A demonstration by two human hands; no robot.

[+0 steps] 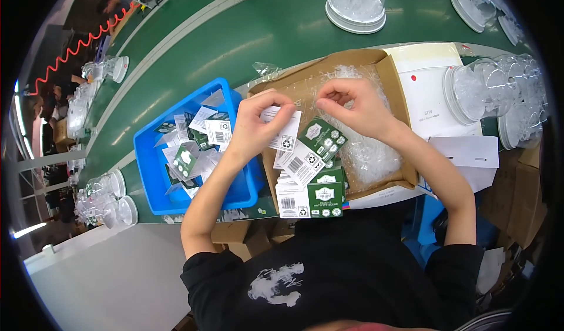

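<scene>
1. Our left hand (254, 124) pinches a white card tag (282, 128) above the cardboard box (392, 84); our right hand (354, 105) has its fingertips closed, on what we cannot tell.
2. We judge the tag could slip into the clear plastic bags (367, 152) under a loose pinch.
3. Green-and-white tags (308, 199) are stacked at the box's near edge; more fill the blue bin (150, 155).

Green-and-white cards (320, 137), blue bin (154, 155)
</scene>
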